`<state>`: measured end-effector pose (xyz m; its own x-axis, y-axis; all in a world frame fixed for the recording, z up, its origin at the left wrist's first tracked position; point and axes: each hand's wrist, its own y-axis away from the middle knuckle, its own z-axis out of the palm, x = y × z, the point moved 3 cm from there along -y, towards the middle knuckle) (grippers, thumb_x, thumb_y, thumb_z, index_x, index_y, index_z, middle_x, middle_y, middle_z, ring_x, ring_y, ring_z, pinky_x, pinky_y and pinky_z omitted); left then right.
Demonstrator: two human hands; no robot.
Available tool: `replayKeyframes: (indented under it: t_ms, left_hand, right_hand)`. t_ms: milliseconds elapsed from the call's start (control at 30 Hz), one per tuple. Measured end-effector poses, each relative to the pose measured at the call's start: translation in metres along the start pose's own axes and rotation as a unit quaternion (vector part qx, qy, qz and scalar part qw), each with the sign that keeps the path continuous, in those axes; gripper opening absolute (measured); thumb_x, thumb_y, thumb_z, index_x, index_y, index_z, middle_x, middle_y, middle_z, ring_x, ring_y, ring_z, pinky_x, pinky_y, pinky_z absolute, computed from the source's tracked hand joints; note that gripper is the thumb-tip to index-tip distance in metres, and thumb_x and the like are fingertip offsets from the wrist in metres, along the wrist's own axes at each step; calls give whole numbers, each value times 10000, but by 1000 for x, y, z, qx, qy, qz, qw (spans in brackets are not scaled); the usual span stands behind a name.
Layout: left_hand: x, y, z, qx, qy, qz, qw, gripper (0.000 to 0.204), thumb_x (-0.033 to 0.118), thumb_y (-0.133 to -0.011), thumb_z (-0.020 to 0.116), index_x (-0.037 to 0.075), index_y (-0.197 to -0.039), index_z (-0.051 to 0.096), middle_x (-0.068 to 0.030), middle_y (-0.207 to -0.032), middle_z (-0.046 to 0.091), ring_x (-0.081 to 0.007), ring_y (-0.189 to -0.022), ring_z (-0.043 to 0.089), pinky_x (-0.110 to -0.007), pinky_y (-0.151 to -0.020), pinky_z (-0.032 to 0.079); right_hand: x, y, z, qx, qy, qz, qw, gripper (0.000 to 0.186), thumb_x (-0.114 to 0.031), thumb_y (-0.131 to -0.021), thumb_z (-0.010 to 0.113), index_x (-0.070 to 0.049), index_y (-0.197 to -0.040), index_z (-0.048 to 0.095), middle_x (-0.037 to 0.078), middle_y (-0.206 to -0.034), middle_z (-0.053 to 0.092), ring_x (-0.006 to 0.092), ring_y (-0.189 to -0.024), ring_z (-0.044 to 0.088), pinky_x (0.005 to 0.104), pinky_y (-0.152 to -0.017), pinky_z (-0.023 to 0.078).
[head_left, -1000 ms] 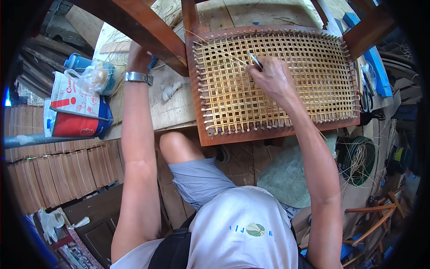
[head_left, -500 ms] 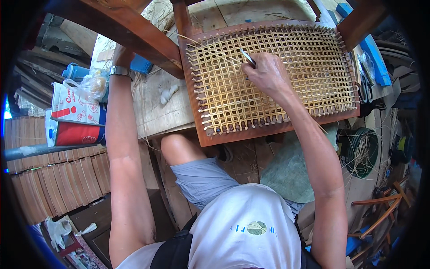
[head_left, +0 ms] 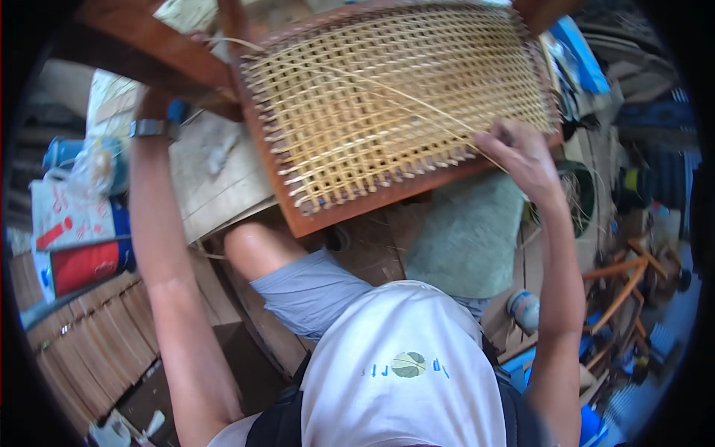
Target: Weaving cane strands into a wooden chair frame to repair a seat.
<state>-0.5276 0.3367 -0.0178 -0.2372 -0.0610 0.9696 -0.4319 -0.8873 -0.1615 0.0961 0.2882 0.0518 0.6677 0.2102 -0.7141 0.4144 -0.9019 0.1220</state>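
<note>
Your right hand (head_left: 518, 153) is at the seat's near edge, toward the right, with its fingers closed on a cane strand (head_left: 402, 96). The strand runs diagonally over the woven cane seat (head_left: 335, 138), which lies before you in its brown wooden frame (head_left: 357, 204), projecting past the worktable (head_left: 205, 190). Your left hand (head_left: 154, 103) is beside a chair leg (head_left: 160, 56), partly hidden; its opening and any hold cannot be determined.
</note>
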Motion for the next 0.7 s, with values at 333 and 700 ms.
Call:
replayKeyframes:
  t_ms: [333,700]
  left_hand:
    - [-16,-9,-5,6,109,-70,992,499,276,-1094,427,-32,-1482,365,-127,-1411,558,-230,-1309,544,-390,-1140,433]
    - [32,-16,102,155,-65,3,986,533,278,-998,627,-61,-1384,490,-147,-1271,657,-238,-1155,658,-388,-1024,528]
  right_hand:
    - [14,12,-12,-12,11,89,996,369,-269,-909,735,-11,-699,576,-13,-652,500,79,-652,443,293,-575,356]
    - [-6,-2,-23,156,102,16,982,192,-185,-993,641,7,-1009,648,86,-830,605,175,-763,569,340,-685,463]
